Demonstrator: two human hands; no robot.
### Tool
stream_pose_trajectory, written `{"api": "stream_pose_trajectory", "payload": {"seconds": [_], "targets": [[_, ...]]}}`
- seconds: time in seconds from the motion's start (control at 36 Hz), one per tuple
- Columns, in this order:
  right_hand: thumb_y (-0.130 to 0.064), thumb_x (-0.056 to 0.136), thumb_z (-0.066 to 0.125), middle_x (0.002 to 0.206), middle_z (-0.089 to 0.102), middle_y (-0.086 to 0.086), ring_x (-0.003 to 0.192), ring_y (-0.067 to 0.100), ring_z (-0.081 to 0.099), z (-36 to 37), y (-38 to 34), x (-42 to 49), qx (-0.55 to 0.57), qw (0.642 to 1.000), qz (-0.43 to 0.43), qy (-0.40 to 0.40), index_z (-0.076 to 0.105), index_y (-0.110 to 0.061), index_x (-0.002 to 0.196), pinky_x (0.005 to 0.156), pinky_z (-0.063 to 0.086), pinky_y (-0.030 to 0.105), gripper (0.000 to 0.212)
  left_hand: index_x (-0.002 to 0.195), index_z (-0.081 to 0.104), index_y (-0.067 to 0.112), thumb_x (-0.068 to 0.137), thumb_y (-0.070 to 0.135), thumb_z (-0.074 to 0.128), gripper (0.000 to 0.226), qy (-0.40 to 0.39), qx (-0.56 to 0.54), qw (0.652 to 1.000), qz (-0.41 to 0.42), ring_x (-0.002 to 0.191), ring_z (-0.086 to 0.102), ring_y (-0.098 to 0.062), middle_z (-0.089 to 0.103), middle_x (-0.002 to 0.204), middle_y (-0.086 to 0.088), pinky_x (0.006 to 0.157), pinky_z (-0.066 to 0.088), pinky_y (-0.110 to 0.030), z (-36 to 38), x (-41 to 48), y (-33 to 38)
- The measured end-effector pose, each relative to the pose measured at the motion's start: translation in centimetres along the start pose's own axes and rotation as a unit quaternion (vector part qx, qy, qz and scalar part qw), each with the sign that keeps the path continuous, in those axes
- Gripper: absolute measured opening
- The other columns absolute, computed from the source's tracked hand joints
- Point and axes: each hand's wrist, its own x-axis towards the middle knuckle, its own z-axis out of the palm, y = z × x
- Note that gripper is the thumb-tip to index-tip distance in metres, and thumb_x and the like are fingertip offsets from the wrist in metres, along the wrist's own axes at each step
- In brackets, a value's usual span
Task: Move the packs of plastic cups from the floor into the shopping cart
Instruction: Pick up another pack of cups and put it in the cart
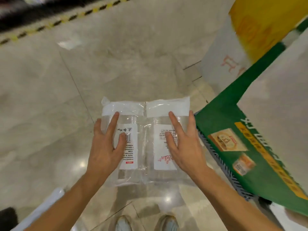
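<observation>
Packs of cups: two clear plastic-wrapped packs (145,139) lie side by side, touching, at the centre of the view, held above the pale tiled floor (50,122); each shows a white printed label, and the white sealed ends point toward 12 o'clock.
Left hand: the left hand (106,145) lies on the left pack, fingers spread across the top and curling over its 9 o'clock edge; clamped on the pack.
Right hand: the right hand (185,144) lies on the right pack, fingers splayed, outer fingers wrapping its 3 o'clock edge; clamped on the pack.
Green box: a green printed carton (233,130) sits at 3 o'clock, just beside the right pack, with a dark mesh edge (221,165) showing under it; whether that mesh is the shopping cart is unclear.
Shoes: two pale shoes (146,223) at 6 o'clock, below the packs.
Tape line: a yellow-and-black striped strip (55,24) runs across the floor at 11 o'clock, blurred.
</observation>
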Motion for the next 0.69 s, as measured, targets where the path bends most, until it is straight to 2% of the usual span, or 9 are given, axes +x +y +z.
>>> {"api": "stream_pose_trajectory", "payload": {"seconds": [0.08,0.19,0.31,0.36,0.42,0.5,0.58,0.64,0.69], "targets": [[-0.053,0.102,0.038,0.165,-0.019,-0.003,0.153,0.025,0.007,-9.3,-4.6,-0.3,0.017,0.999,-0.003,0.033,0.008,-0.058,0.152,0.115,0.031,0.041,0.059,0.145,0.011,0.065,0.098,0.051,0.043,0.059,0.008,-0.004,1.000,0.013,0.150,0.012,-0.016,0.007,0.163,-0.002,0.111,0.037,-0.050,-6.4,0.2,7.7],[-0.057,0.100,0.036,0.166,-0.007,-0.001,0.153,0.023,0.011,-21.2,-10.1,-2.2,0.053,0.997,-0.010,0.061,0.004,-0.067,0.147,0.121,0.027,0.039,0.058,0.143,0.011,0.068,0.095,0.054,0.044,0.060,0.019,-0.004,0.999,0.049,0.147,0.024,-0.021,0.015,0.161,-0.001,0.108,0.041,-0.053,-15.0,-0.8,17.9],[-0.057,0.100,0.038,0.165,-0.003,0.001,0.154,0.023,0.007,-31.9,-14.8,-4.9,0.080,0.993,-0.012,0.087,0.006,-0.068,0.146,0.121,0.025,0.039,0.057,0.141,0.009,0.070,0.092,0.062,0.042,0.059,0.007,0.013,0.997,0.082,0.131,0.048,-0.022,0.015,0.159,0.000,0.099,0.051,-0.043,-22.7,-2.2,27.0],[-0.057,0.101,0.037,0.166,-0.005,0.001,0.154,0.021,0.003,-36.8,-16.7,-6.6,0.084,0.992,-0.007,0.090,0.007,-0.066,0.148,0.120,0.020,0.037,0.056,0.144,0.010,0.066,0.093,0.060,0.043,0.061,-0.001,0.024,0.994,0.109,0.123,0.052,-0.019,0.017,0.158,-0.002,0.093,0.053,-0.035,-26.2,-2.9,31.4],[-0.060,0.100,0.036,0.166,-0.004,0.001,0.153,0.023,0.007,-41.1,-18.2,-8.2,0.081,0.992,0.000,0.101,0.008,-0.063,0.149,0.120,0.021,0.037,0.057,0.148,0.013,0.059,0.095,0.055,0.046,0.063,-0.005,0.041,0.991,0.131,0.116,0.054,-0.016,0.025,0.153,-0.004,0.086,0.054,-0.032,-29.1,-3.5,35.4],[-0.063,0.098,0.034,0.165,0.002,-0.001,0.151,0.027,0.017,-46.8,-19.6,-10.4,0.082,0.989,0.010,0.121,0.010,-0.061,0.150,0.120,0.027,0.043,0.057,0.150,0.015,0.054,0.095,0.053,0.049,0.065,-0.014,0.058,0.985,0.159,0.125,0.048,-0.019,0.034,0.147,-0.006,0.095,0.048,-0.036,-32.7,-4.4,41.0],[-0.064,0.097,0.035,0.165,0.005,0.000,0.150,0.028,0.021,-51.6,-20.6,-12.7,0.077,0.986,0.028,0.146,0.011,-0.061,0.150,0.118,0.029,0.046,0.058,0.151,0.018,0.052,0.095,0.054,0.049,0.064,-0.018,0.071,0.978,0.198,0.131,0.043,-0.022,0.032,0.153,-0.009,0.098,0.044,-0.035,-34.9,-5.4,45.8],[-0.062,0.098,0.037,0.166,0.005,0.002,0.151,0.027,0.016,-54.3,-21.2,-14.5,0.072,0.982,0.040,0.171,0.012,-0.059,0.150,0.117,0.026,0.047,0.058,0.151,0.018,0.052,0.095,0.054,0.048,0.063,-0.022,0.073,0.971,0.225,0.124,0.048,-0.019,0.030,0.156,-0.008,0.088,0.045,-0.026,-35.8,-6.2,48.3],[-0.060,0.099,0.037,0.167,0.002,0.006,0.153,0.028,0.010,-56.3,-21.5,-16.4,0.075,0.978,0.061,0.187,0.014,-0.058,0.151,0.118,0.023,0.048,0.057,0.151,0.018,0.053,0.094,0.058,0.047,0.063,-0.030,0.073,0.962,0.261,0.128,0.046,-0.020,0.029,0.157,-0.008,0.094,0.045,-0.030,-36.2,-6.8,50.4]]}}
